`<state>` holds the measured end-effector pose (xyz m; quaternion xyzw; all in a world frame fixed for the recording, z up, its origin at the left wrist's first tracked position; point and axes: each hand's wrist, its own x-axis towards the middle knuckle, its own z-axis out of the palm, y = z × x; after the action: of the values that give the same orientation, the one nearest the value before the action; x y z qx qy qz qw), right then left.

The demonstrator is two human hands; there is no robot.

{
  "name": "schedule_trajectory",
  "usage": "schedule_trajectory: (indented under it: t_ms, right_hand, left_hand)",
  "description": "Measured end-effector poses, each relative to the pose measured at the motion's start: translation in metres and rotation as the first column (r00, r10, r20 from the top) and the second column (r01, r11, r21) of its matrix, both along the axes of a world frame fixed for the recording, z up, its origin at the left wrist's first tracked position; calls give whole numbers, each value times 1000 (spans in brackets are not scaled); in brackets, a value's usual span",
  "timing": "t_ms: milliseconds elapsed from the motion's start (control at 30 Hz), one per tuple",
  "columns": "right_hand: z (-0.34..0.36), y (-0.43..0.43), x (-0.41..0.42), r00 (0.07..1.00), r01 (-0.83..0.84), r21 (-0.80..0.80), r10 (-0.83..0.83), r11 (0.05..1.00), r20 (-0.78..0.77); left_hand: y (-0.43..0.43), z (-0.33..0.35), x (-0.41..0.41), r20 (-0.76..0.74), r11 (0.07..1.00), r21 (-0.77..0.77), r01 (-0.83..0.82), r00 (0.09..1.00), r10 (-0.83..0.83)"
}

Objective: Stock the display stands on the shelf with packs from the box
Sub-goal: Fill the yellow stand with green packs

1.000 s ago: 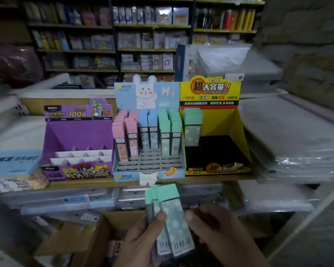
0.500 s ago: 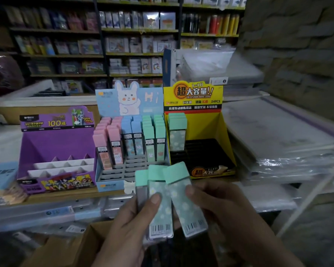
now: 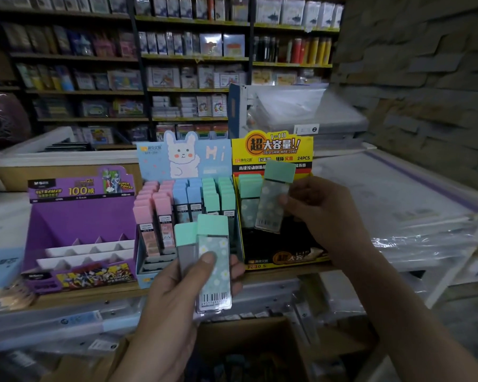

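Pinching one green pack point(image 3: 273, 199) before yellow stand point(image 3: 273, 146), right hand point(image 3: 323, 213), left hand point(image 3: 174, 299) fingers point(image 3: 206, 259) gripping two packs point(image 3: 213, 244)

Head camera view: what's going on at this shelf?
A person is stocking display stands. The right hand holds a green pack over the yellow stand, beside a row of packs already standing in it. The left hand holds a pair of packs in front of the blue stand, above the open box. The purple stand shows bare slots.
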<state>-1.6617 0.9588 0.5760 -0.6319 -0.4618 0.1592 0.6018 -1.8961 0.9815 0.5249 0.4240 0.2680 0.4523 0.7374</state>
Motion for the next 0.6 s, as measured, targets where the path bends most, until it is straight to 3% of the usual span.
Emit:
schedule_trajectory:
  t_ms: [200,600]
  right_hand:
    - [-3,21,-1,985,37,-23,-33,999,167]
    - [-10,30,-3,953,32,-92,-2,995,303]
  left_hand:
    - [7,-2,-3,23,999,-32,-17,1000,18]
    - [14,-6,-2,39,1000,-19,5,999,-4]
